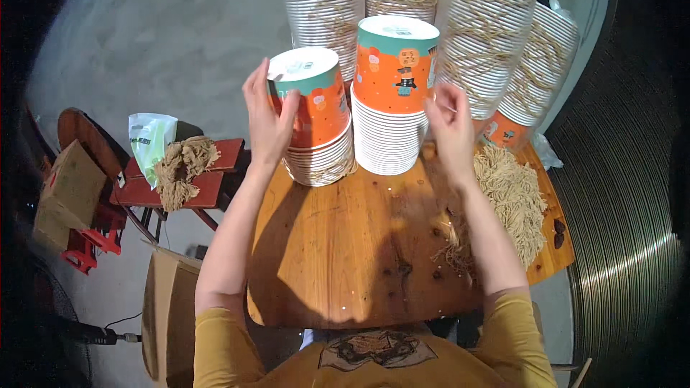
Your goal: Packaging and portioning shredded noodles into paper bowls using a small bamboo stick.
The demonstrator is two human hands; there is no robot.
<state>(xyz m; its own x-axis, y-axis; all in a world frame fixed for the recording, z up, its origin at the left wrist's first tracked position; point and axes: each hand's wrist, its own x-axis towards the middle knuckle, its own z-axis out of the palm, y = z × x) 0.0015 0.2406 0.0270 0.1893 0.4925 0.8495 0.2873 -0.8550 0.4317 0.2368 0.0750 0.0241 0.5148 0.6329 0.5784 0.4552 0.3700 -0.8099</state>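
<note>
Two stacks of upturned paper buckets, orange and green with white bases, stand on the wooden table. My left hand (272,118) is against the left side of the left stack (316,111), fingers and thumb spread apart. Tan string shows between the lower rims of that stack. Beside the right stack (392,129), at the level of its top bucket's lower edge, is my right hand (451,121). Its fingers are curled in toward the thumb; whatever they pinch is too small to make out. No string is visible among the right stack's white rims.
Tall plastic-wrapped bucket stacks (483,39) with tan string between rims line the table's back. A heap of tan strings (514,201) lies by my right forearm. Left of the wooden table (323,244), a red bench (223,156) holds a string bundle (185,165) and a plastic bag (152,140).
</note>
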